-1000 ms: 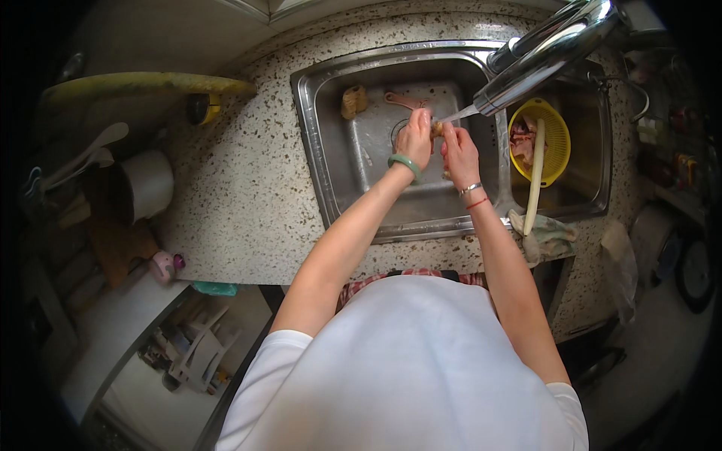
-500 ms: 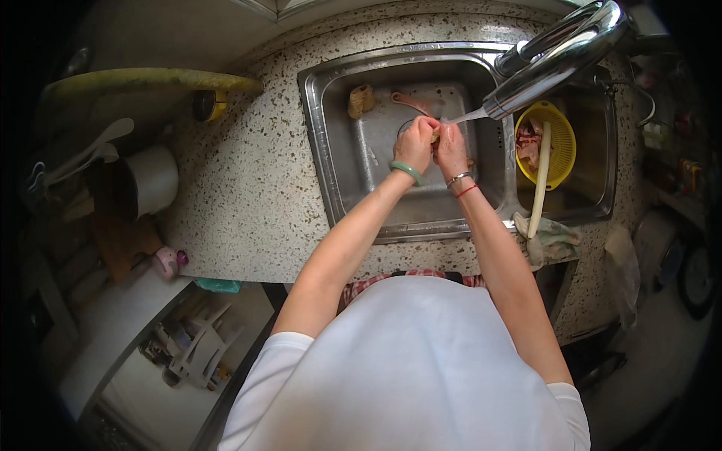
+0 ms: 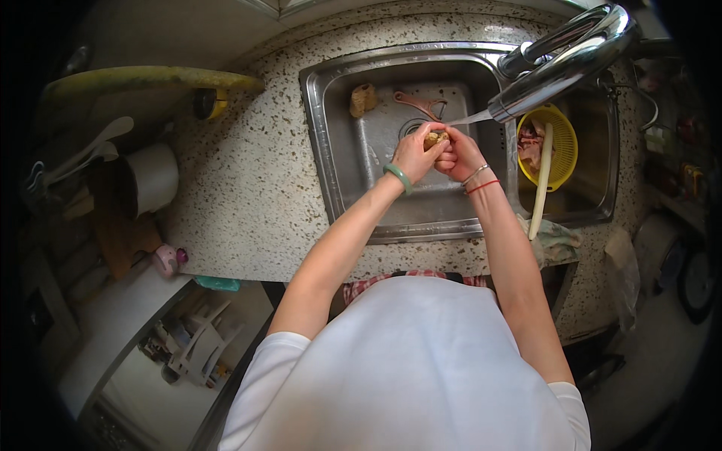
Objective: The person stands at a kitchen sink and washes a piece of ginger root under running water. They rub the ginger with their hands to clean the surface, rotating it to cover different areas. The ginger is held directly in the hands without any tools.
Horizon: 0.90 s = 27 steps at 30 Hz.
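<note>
Over the left basin of the steel sink (image 3: 353,188), both my hands are closed together around a small knobby yellow-brown piece that looks like ginger (image 3: 434,140). My left hand (image 3: 412,156), with a green bangle at its wrist, grips it from the left. Curled against its other side is my right hand (image 3: 462,155), whose fingers partly hide the piece. Water runs from the chrome faucet (image 3: 553,71) toward my fingertips. Beyond them lie a pinkish peeler (image 3: 413,101) and a larger tan lump (image 3: 362,100) on the basin floor, close to the drain (image 3: 410,128).
In the right basin, a yellow colander (image 3: 570,161) holds raw meat (image 3: 529,143). A long pale stick (image 3: 541,188) leans across it to the front rim, beside a cloth (image 3: 560,239). A pot (image 3: 156,179) and a pink object (image 3: 167,261) stand at the left.
My hands have turned and drawn slightly back from the water stream, so the yellow-brown piece and the drain show more. My right hand's fingers have curled in.
</note>
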Each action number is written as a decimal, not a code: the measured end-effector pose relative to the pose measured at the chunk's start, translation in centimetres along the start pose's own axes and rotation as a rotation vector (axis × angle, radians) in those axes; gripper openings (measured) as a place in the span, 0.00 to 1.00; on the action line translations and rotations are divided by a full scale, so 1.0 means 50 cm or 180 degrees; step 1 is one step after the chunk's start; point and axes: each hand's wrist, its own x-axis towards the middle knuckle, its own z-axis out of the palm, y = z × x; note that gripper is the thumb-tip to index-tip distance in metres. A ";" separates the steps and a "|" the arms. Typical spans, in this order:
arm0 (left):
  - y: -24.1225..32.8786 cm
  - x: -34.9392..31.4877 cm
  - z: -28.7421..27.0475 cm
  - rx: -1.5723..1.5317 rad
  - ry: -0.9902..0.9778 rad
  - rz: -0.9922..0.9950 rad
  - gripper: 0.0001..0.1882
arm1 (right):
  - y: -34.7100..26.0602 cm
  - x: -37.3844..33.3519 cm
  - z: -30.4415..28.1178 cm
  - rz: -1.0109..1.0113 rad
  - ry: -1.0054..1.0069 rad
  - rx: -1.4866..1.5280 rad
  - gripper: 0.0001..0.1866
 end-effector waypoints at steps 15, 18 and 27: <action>-0.026 0.030 0.041 -0.2314 0.0808 -0.1070 0.06 | 0.061 -0.003 0.080 -0.1983 0.0914 -0.1902 0.20; -0.030 0.041 0.044 -0.2000 0.0894 -0.1502 0.09 | 0.070 0.008 0.049 -0.2154 0.0941 -0.2106 0.17; -0.010 0.024 0.024 -0.2852 0.0256 -0.1681 0.11 | 0.042 -0.017 0.062 -0.1943 0.0963 -0.1600 0.16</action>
